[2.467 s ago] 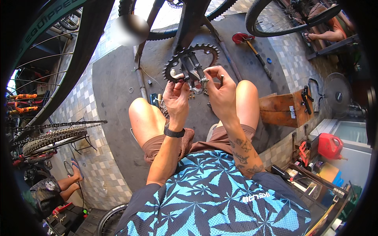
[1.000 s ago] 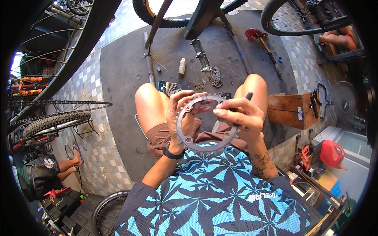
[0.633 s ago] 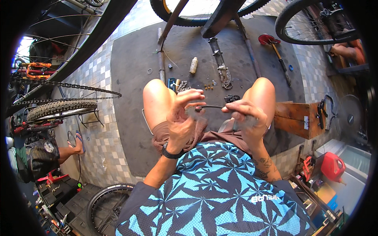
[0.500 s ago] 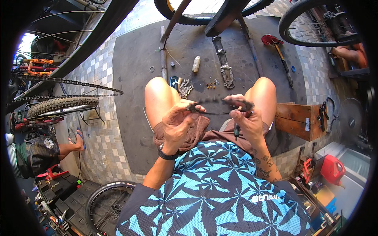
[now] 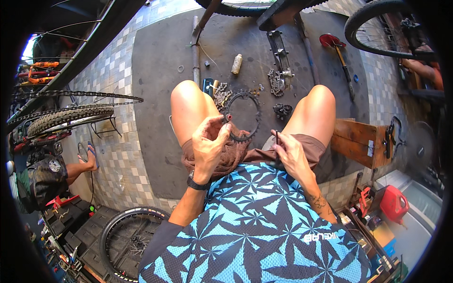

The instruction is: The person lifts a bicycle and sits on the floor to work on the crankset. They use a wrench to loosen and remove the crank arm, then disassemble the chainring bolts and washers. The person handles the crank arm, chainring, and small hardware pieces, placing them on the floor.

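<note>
My left hand point(image 5: 209, 144) pinches the left edge of a black toothed chainring point(image 5: 258, 115) between thumb and fingers. A small red piece point(image 5: 229, 117) shows beside the fingertips. The ring's open face is turned toward me, above my lap. To its right, apart from the ring, my right hand point(image 5: 291, 153) is closed on a thin dark tool point(image 5: 277, 137); its kind is unclear, and its lower end is blurred under the palm. A brown cloth point(image 5: 233, 153) lies over my left thigh, below the ring.
On the dark mat point(image 5: 160, 118) lie a bottle point(image 5: 237, 64), loose chain point(image 5: 222, 96), small brass-coloured pieces point(image 5: 257, 88), a long metal part point(image 5: 280, 54) and a black derailleur-like part point(image 5: 282, 111). A wooden box point(image 5: 356, 141) stands right of my knee. A bicycle wheel point(image 5: 130, 243) lies behind left.
The chainring has turned from nearly edge-on to face me. My right hand has come off it and moved down with the tool; my left hand still grips the ring.
</note>
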Demonstrator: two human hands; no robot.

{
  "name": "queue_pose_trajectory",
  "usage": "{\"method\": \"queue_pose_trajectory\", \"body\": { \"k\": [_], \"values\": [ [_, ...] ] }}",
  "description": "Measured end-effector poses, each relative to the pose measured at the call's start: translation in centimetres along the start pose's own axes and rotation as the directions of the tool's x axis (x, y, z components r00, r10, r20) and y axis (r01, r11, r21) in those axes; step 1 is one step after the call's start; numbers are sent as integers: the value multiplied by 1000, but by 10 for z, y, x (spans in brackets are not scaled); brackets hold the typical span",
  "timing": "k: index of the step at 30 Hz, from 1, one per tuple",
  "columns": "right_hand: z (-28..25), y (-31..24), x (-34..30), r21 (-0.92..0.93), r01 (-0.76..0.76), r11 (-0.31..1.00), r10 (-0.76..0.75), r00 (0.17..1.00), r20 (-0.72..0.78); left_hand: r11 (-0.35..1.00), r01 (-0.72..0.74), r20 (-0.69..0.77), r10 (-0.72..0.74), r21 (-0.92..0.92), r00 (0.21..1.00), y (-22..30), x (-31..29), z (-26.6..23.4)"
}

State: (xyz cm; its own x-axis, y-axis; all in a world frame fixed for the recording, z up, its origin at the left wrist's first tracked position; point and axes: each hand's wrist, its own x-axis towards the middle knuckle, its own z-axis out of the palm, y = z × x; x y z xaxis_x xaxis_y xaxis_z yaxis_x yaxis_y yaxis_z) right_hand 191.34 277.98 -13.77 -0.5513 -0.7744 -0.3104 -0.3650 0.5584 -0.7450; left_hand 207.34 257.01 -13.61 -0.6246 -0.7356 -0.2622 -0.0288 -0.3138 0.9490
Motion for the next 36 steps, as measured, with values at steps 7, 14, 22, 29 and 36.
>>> {"method": "queue_pose_trajectory", "body": {
  "k": [7,14,22,29,36],
  "values": [
    [-16,-69,36,219,201,955,-193,980,-56,972,-90,0,92,219,996,-4,8,13],
    [-9,-80,55,85,262,961,-258,965,-50,965,-155,58,146,212,988,-4,15,16],
    [-29,-73,71,471,-293,832,75,900,429,743,-540,207,501,396,840,-8,34,14],
    [-40,-55,93,391,-446,805,117,766,631,761,-532,267,462,370,846,-11,36,18],
    [-32,-62,97,137,-250,958,162,874,459,774,-522,224,471,358,853,-15,39,23]
  ]
}}
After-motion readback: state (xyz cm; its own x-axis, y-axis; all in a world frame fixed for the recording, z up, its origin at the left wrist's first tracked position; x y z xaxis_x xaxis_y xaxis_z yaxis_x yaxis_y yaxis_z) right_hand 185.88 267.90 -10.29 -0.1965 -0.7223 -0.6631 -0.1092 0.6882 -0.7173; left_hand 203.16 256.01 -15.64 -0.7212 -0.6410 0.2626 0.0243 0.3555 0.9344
